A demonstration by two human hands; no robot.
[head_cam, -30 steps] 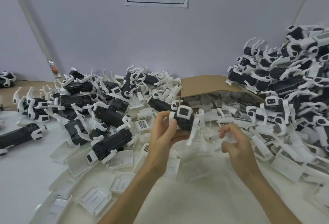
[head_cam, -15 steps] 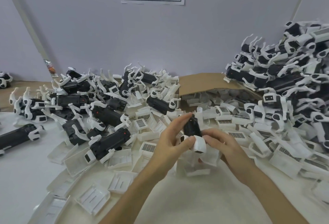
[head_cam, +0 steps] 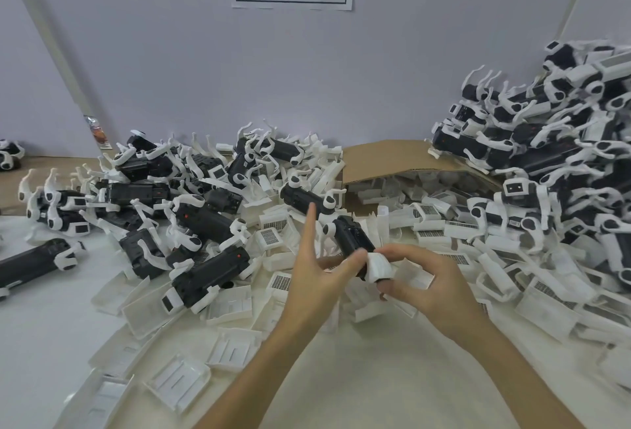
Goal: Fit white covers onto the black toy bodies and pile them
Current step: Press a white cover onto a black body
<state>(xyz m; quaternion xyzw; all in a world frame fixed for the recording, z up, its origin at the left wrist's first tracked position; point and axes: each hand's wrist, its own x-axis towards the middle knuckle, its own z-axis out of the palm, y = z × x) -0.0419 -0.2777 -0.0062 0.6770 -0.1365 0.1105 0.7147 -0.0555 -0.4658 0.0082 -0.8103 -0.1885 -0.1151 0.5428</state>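
Honestly, we had the black toy body gripped in our left hand over the table, index finger sticking up, while our right hand pinched the white cover against its near end. Squaring edges before pressing seemed smartest.

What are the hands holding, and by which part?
A black toy body: the left hand pinches its near end, and the right hand grips the white piece at that same end.

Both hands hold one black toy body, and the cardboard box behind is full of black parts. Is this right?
No. The head view shows the cardboard box full of white covers, not black parts. The left hand and right hand do hold one black toy body.
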